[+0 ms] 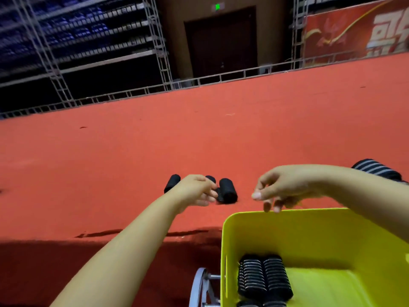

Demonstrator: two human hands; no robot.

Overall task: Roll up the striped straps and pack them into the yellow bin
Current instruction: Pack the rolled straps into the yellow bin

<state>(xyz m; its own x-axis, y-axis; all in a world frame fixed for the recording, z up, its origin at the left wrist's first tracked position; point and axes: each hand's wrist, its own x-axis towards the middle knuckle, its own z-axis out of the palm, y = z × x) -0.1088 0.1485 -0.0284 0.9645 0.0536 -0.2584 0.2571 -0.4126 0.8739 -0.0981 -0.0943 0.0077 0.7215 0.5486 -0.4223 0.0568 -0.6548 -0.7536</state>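
1. My left hand (194,190) is out past the yellow bin (309,235), fingers (212,192) loosely curled, touching the nearest rolled strap (228,191) but not clearly gripping it.
2. That roll lies on the red carpet (132,151) beyond the bin's far-left corner, long axis pointing away from me.
3. My right hand (281,187) hangs empty over the bin's far rim, so left is closer.
4. Two packed rolls (263,276) sit inside the bin.

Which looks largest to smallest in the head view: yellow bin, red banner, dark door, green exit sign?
1. yellow bin, though nearness inflates it
2. red banner and dark door, too alike to rank
3. green exit sign
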